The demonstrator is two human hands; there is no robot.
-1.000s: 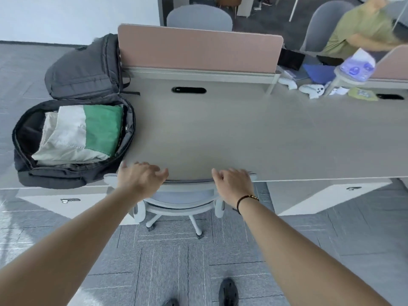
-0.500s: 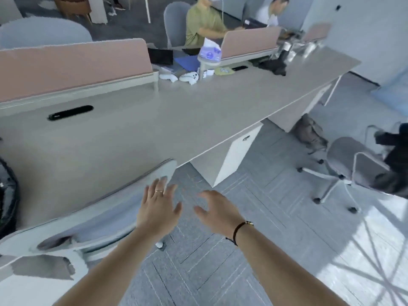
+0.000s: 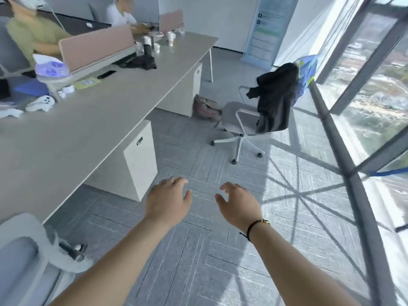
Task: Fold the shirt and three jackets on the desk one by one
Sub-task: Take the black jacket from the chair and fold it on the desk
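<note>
**— Where are the clothes you're meant to fold?**
Ahead of my right hand (image 3: 237,203) and well apart from it, one dark jacket (image 3: 274,100) hangs over the back of a chair (image 3: 239,120). Far beyond my left hand (image 3: 167,198), one more dark garment (image 3: 141,62) lies bunched on the table (image 3: 92,120). That makes two I can count; the rest aren't in view.

**— And your hands?**
Both hover over the floor, fingers spread and loosely bent, holding nothing.

**— What could go wrong?**
I'd guess the jacket may snag on the chair back if I pull it by one sleeve, and the chair could roll on its wheels. Carried loosely, it might drag on the floor. There's also one more chair (image 3: 24,257) close below my left arm to bump.
</note>
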